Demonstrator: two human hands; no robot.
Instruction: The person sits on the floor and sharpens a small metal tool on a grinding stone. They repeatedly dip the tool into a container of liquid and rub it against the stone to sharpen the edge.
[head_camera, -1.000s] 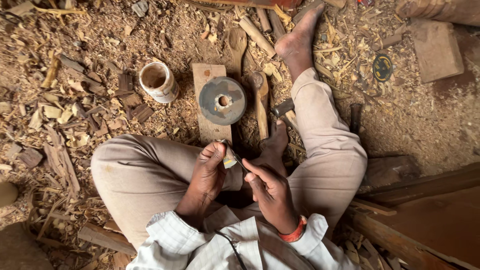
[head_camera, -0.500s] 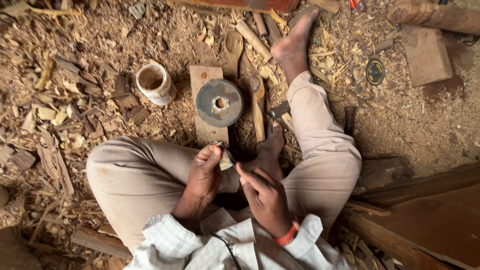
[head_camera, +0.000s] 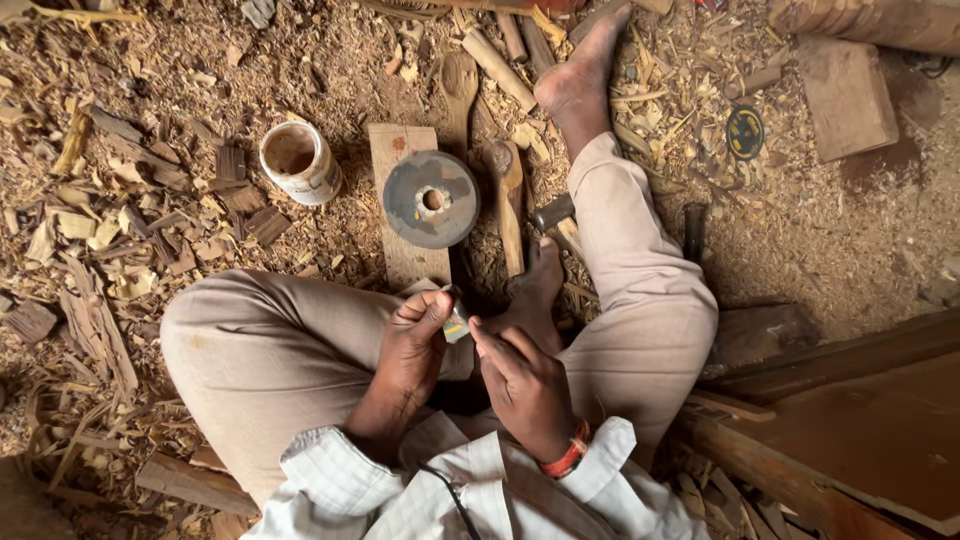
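Note:
I sit on the ground with my legs folded. My left hand (head_camera: 415, 335) pinches a small pale piece (head_camera: 457, 326) between thumb and fingers, just above my lap. My right hand (head_camera: 520, 375), with an orange band at the wrist, has its fingertips on the same piece from the right. Just beyond my hands a grey round grinding disc (head_camera: 431, 199) lies on a wooden plank (head_camera: 402, 150). A carved wooden spoon (head_camera: 508, 200) lies beside the disc, by my foot.
A white cup (head_camera: 298, 160) stands left of the plank. Wood chips and shavings cover the ground. A hammer (head_camera: 553, 214) lies by my right leg. Another spoon (head_camera: 459, 80), sticks, a wooden block (head_camera: 846, 95) and dark beams (head_camera: 850, 420) lie around.
My hands have stayed together on the small piece; the view has shifted slightly, and my fingers have adjusted their hold a little.

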